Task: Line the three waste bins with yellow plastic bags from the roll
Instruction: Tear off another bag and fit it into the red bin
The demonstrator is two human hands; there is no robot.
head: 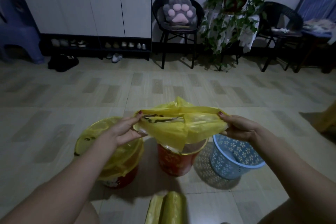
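Three bins stand on the floor in front of me. The left red bin (118, 181) wears a yellow bag (101, 129) over its rim. Above the middle red bin (174, 162) I stretch a second yellow bag (181, 123) wide between both hands. My left hand (125, 130) pinches its left edge and my right hand (238, 127) pinches its right edge. The bag's lower part hangs into the middle bin's mouth. The blue flower-patterned basket (234, 158) on the right has no bag in it. The yellow bag roll (166, 209) lies on the floor near me.
A black chair with a paw-shaped cushion (179, 12), a potted plant (234, 5) and another dark chair (280, 31) line the far wall. White cabinets with a shoe shelf (94, 43) stand at left, beside a purple stool (20, 42). Tiled floor lies between.
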